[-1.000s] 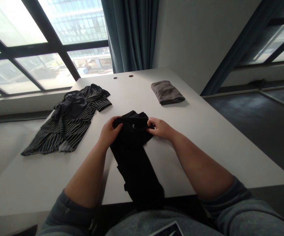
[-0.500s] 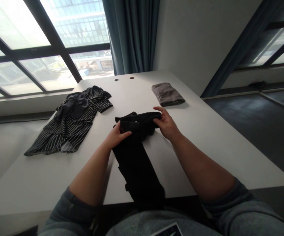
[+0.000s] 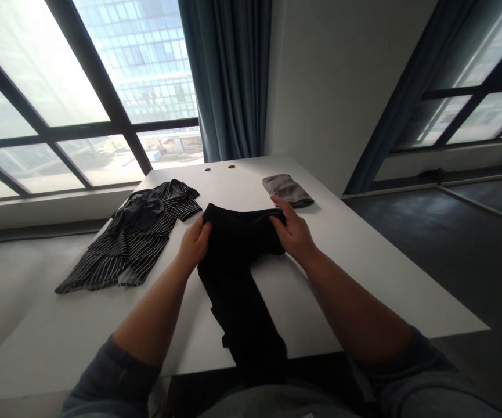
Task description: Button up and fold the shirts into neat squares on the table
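Observation:
A pair of black trousers (image 3: 246,284) is stretched between my two hands at the waistband, which is raised off the table. Its legs lie together toward me and reach the table's near edge. My left hand (image 3: 194,241) is closed on the left end of the waistband, thumb on top. At the other end, my right hand (image 3: 294,229) pinches the band between thumb and fingers, with the index finger lifted. The band is pulled nearly straight, and its inside is mostly hidden.
The white table (image 3: 364,278) carries a rumpled black-and-white striped garment (image 3: 133,244) with a dark grey cloth (image 3: 144,209) on it, at left. A folded grey cloth (image 3: 288,190) lies beyond my right hand. Window, blue curtain (image 3: 228,81) and wall stand behind the table.
My left hand has shifted to the trousers' outer left corner, and the waistband has gone from an open, sagging loop to flat and taut. The view has tilted upward a little.

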`<state>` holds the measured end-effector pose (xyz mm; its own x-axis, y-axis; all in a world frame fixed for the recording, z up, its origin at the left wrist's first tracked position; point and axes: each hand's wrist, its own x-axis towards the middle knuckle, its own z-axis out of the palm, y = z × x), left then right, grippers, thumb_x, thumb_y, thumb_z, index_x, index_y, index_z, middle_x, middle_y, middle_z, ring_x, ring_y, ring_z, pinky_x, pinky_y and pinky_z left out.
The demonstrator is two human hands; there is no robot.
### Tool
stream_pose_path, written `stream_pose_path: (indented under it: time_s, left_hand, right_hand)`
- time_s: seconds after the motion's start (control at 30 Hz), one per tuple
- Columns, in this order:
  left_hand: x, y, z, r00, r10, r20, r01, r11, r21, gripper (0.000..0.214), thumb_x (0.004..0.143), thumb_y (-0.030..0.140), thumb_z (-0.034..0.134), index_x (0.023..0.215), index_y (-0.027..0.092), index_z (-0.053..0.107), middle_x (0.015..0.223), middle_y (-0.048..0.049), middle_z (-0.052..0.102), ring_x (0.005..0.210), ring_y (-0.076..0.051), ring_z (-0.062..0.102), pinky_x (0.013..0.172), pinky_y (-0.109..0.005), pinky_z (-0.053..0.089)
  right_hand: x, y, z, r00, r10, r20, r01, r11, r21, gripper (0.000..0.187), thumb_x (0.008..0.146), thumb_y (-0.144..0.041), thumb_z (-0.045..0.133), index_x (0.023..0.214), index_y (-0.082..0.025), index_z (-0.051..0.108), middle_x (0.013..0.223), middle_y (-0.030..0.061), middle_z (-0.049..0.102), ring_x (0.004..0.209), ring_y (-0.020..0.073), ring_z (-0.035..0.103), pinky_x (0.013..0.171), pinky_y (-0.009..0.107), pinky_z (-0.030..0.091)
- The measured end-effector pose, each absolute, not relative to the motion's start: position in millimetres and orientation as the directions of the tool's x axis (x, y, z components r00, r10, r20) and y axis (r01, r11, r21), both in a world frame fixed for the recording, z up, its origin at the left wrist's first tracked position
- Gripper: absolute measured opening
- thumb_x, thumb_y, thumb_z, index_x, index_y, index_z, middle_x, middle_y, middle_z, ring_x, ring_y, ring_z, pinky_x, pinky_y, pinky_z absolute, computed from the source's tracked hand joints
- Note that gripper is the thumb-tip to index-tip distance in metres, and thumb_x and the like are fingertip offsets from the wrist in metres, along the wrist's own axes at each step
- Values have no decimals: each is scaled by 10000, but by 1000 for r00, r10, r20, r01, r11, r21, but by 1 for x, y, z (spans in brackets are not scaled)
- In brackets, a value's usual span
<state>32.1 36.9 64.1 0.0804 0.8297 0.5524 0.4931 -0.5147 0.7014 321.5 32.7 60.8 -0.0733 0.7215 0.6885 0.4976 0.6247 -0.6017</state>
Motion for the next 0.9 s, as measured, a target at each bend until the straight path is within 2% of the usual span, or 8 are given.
stream_pose_path:
  time_s: [0.17,0.3,0.53,0.63,0.7,0.77,0.83,0.9]
  left_hand:
    - [14,24,164,377,793,479,611,-602,514,363,900,509,640,1074,203,726,924,-37,750,847,-252,702,767,-346,560]
    - [2,12,239,345,797,496,704,-569,425,303,823,482,748,956,212,708,799,-6,685,796,-234,680,710,-324,548]
    - [-1,-4,307,250,800,546,490,-591,641,316,859,440,758,1026,196,645,839,-23,612,801,-211,675,714,-347,603]
    - [-4,-13,324,223,830,511,556,-539,633,414,837,510,777,1048,184,637,815,-9,603,777,-214,688,708,-367,607]
    - [-10,-22,337,251,839,483,712,-498,495,442,889,545,699,1063,142,649,812,-1,597,815,-213,701,774,-421,591]
    - [-17,-32,351,296,843,449,861,-439,258,460,918,567,615,1061,134,674,815,11,602,847,-204,702,841,-468,563]
    - [-24,-44,365,298,827,476,932,-360,42,432,900,583,600,1049,190,698,818,24,617,850,-198,701,878,-456,559]
    - [-28,-58,377,245,783,572,964,-259,-59,391,877,586,609,1047,245,695,824,35,620,866,-211,704,886,-436,570]
  right_hand:
    - [339,25,142,-211,565,798,598,720,-352,510,1017,-349,573,1524,-319,525,1448,46,653,1247,316,671,1047,443,561]
    - [351,17,212,-257,413,874,653,741,-158,478,1008,-367,616,1474,-271,574,1423,47,666,1220,312,686,1009,441,582]
    - [365,-10,324,-317,155,936,703,701,122,462,972,-453,719,1371,-225,670,1357,35,717,1143,205,706,911,323,561]
    - [371,-25,360,-345,132,929,720,673,172,485,967,-515,677,1357,-226,671,1336,-22,719,1098,160,696,881,315,529]
    - [373,-37,375,-355,143,924,729,661,178,505,960,-542,644,1348,-220,676,1298,-43,730,1072,145,692,865,320,521]
    - [375,-48,384,-358,181,916,737,658,158,504,954,-538,645,1353,-230,678,1273,-43,740,1076,145,695,873,323,532]
    - [376,-61,389,-343,238,909,750,652,112,461,952,-522,673,1325,-251,704,1223,-32,761,1074,153,710,900,329,560]
    - [376,-75,394,-307,301,903,763,645,44,383,956,-509,693,1261,-283,743,1161,-44,778,1047,157,729,912,334,585]
